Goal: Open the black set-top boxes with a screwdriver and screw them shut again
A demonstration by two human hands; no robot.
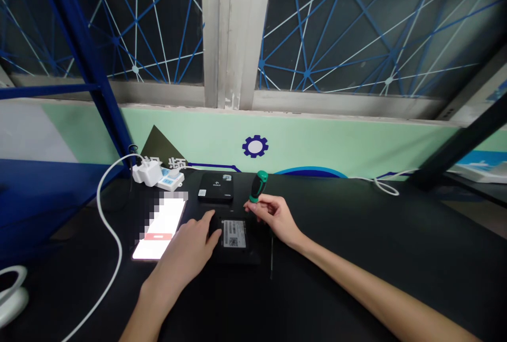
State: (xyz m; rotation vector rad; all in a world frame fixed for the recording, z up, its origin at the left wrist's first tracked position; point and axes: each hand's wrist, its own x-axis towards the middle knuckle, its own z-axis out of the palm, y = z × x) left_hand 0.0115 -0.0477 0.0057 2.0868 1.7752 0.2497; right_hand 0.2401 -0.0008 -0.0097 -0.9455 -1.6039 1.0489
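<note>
A flat black box with a white label [234, 237] lies on the black table [336, 257] in front of me. My left hand [189, 249] rests on its left edge, fingers stretched out flat. Just right of the box's far corner, my right hand [273, 215] is closed around a screwdriver with a green and black handle [257, 186], held upright over the box. A second black box [216, 187] sits just behind the first.
A lit phone [160, 228] lies left of the box. A white charger and power strip [157, 174] with a white cable [106, 226] stand at the back left. A thin dark rod [271, 257] lies right of the box. Blue frame posts stand left.
</note>
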